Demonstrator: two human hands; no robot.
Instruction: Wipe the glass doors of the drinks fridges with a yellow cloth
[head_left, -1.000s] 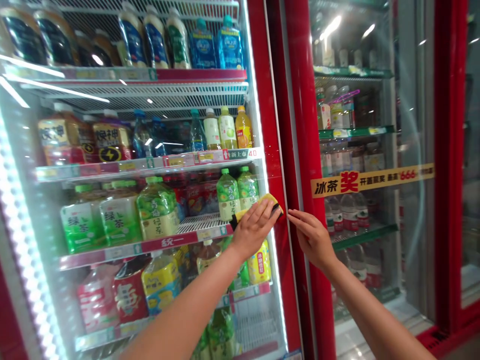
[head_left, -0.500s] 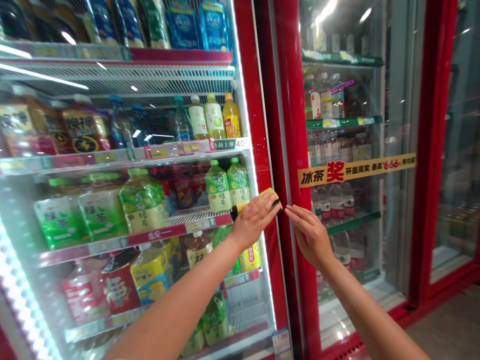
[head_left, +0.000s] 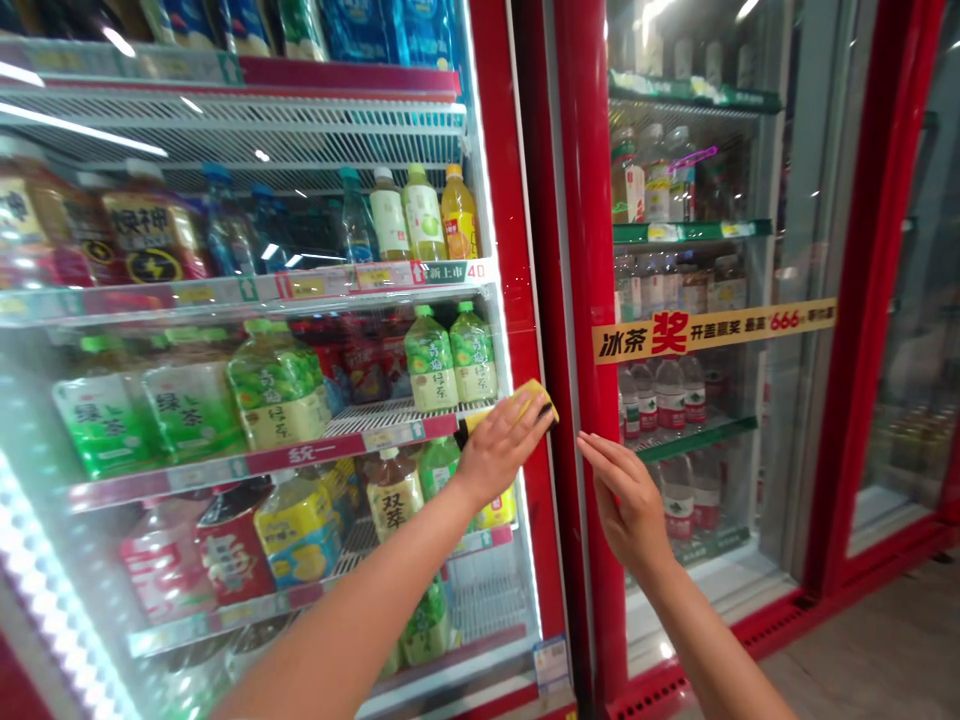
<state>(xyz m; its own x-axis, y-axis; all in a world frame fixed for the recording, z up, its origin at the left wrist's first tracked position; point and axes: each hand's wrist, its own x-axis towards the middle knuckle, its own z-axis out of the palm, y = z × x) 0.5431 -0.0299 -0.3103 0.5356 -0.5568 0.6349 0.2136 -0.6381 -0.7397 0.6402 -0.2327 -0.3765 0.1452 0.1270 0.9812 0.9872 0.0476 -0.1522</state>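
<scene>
So I'm at a drinks cooler working on its glass door (head_left: 330,130), and right now I'm at the strip of glass up against the edge. My left hand (head_left: 504,447) is curled over a yellow sponge (head_left: 534,398) with a dark layer on one side. I've got a firm hold on it, with my fingers across the top and only a corner poking out, and it's pressed to the glass right beside the door's red frame (head_left: 510,250).

My right hand (head_left: 628,497) is holding nothing. It's open, with the fingers straight and close together, and the fingertips (head_left: 589,445) are at the red frame (head_left: 589,250) of the next door along. I can't tell if they're pressing on it or only brushing it. Only the frames separate my two hands.

Behind the glass there are green tea bottles (head_left: 277,390) on a wire shelf, and a yellow banner (head_left: 712,330) runs across the next door.

My read is that I'm mid-wipe along the edge. The next move calls for sliding the sponge along the frame, keeping it flat so that narrow strip gets covered.
</scene>
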